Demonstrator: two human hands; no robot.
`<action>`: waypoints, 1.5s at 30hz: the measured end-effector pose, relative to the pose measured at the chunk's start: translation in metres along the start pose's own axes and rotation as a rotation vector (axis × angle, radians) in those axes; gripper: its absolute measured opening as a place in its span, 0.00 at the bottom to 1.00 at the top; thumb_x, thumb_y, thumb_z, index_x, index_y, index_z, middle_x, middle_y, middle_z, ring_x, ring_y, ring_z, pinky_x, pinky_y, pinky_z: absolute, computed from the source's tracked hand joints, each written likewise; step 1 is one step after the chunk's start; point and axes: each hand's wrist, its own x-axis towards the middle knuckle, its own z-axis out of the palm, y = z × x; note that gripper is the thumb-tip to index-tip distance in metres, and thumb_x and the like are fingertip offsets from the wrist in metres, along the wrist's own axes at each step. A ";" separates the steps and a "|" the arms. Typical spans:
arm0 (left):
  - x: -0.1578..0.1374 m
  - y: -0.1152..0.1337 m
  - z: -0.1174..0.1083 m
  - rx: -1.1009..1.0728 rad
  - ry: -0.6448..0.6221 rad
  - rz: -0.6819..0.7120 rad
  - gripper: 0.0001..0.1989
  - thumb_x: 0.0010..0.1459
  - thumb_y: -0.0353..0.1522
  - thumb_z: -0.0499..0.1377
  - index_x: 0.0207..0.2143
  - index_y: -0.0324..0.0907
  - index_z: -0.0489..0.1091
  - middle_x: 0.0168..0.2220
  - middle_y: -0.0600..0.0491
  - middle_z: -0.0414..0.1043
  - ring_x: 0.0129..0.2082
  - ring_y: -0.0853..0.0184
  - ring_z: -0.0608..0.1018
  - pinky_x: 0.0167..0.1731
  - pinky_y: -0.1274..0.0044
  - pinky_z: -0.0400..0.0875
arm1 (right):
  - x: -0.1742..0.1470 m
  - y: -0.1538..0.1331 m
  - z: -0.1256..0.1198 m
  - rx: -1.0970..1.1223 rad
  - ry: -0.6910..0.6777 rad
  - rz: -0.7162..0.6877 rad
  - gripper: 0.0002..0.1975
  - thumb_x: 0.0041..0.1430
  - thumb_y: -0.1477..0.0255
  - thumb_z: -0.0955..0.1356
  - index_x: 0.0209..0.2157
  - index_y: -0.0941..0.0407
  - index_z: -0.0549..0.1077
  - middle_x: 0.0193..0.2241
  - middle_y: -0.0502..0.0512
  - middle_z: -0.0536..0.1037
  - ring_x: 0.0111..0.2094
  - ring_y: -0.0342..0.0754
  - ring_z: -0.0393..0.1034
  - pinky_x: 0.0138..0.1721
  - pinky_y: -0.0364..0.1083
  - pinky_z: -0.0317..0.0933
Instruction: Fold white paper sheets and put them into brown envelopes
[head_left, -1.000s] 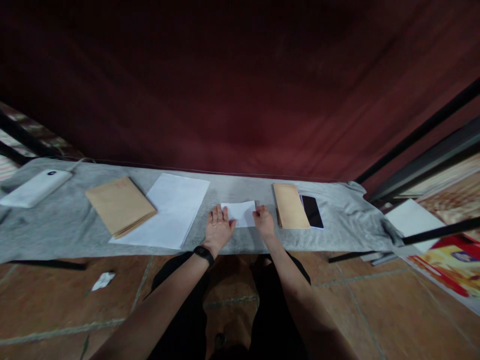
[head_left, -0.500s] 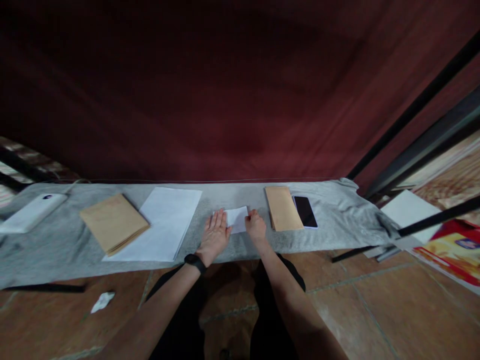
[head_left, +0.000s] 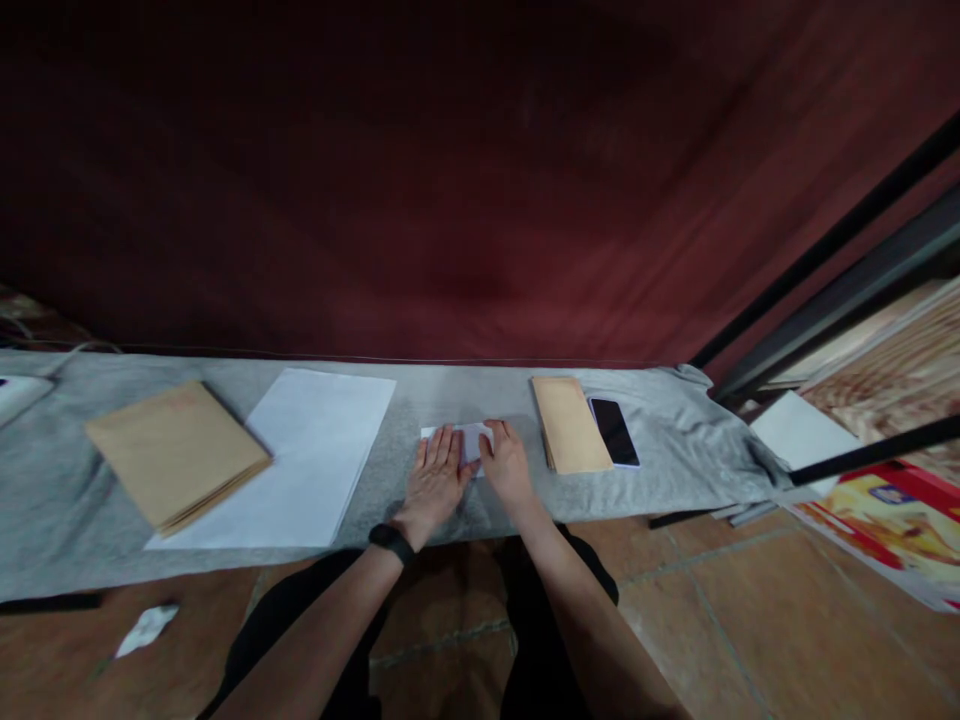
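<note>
A small folded white paper (head_left: 471, 440) lies on the grey cloth (head_left: 420, 400) in front of me. My left hand (head_left: 433, 478), with a black band on its wrist, lies flat on the paper's left part. My right hand (head_left: 505, 463) presses flat on its right part, so most of the paper is hidden. A stack of white sheets (head_left: 289, 455) lies to the left, with a stack of brown envelopes (head_left: 172, 452) beyond it. A narrow brown envelope stack (head_left: 568, 424) and a black phone (head_left: 614, 432) lie to the right.
A dark red curtain (head_left: 480, 200) hangs behind the cloth. Black metal bars (head_left: 832, 290) and a white sheet (head_left: 801, 432) stand at the right, with a colourful poster (head_left: 892, 525) on the tiled floor. A crumpled paper scrap (head_left: 147, 628) lies on the floor at the left.
My right hand has slid left over the paper, which now looks narrower, and lies flat on it beside my left hand. The view has shifted, moving the white device almost out of sight.
</note>
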 end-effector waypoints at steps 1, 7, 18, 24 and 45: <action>0.000 -0.001 0.000 0.002 -0.003 0.012 0.31 0.69 0.39 0.42 0.68 0.31 0.53 0.70 0.39 0.49 0.71 0.56 0.52 0.68 0.61 0.44 | -0.001 -0.003 0.003 0.055 -0.016 -0.037 0.16 0.70 0.72 0.59 0.54 0.57 0.71 0.51 0.60 0.77 0.52 0.49 0.72 0.56 0.46 0.64; -0.002 -0.009 0.002 0.006 -0.021 0.085 0.30 0.64 0.28 0.46 0.68 0.29 0.53 0.70 0.37 0.49 0.71 0.55 0.51 0.69 0.60 0.42 | -0.012 -0.016 0.029 0.041 -0.161 -0.239 0.23 0.73 0.67 0.56 0.63 0.59 0.65 0.63 0.58 0.67 0.65 0.46 0.59 0.67 0.48 0.52; -0.002 -0.019 0.007 -0.045 0.032 -0.027 0.29 0.66 0.32 0.43 0.68 0.30 0.53 0.70 0.40 0.50 0.71 0.58 0.52 0.69 0.64 0.45 | -0.017 -0.004 0.033 -0.185 -0.212 -0.212 0.26 0.74 0.64 0.54 0.68 0.60 0.56 0.68 0.59 0.57 0.70 0.50 0.48 0.69 0.54 0.44; -0.006 -0.028 0.004 -0.042 0.024 -0.056 0.31 0.68 0.38 0.42 0.68 0.29 0.52 0.70 0.40 0.49 0.71 0.56 0.51 0.68 0.62 0.44 | -0.021 0.008 0.034 -0.284 -0.129 -0.202 0.28 0.74 0.63 0.56 0.68 0.62 0.55 0.68 0.62 0.58 0.69 0.53 0.49 0.67 0.55 0.46; -0.006 -0.033 -0.001 -0.020 -0.026 -0.118 0.34 0.69 0.44 0.40 0.69 0.30 0.50 0.71 0.39 0.47 0.71 0.56 0.51 0.68 0.62 0.41 | -0.024 0.033 0.026 -0.369 -0.052 -0.129 0.28 0.73 0.62 0.55 0.67 0.62 0.57 0.67 0.63 0.59 0.68 0.56 0.53 0.66 0.57 0.49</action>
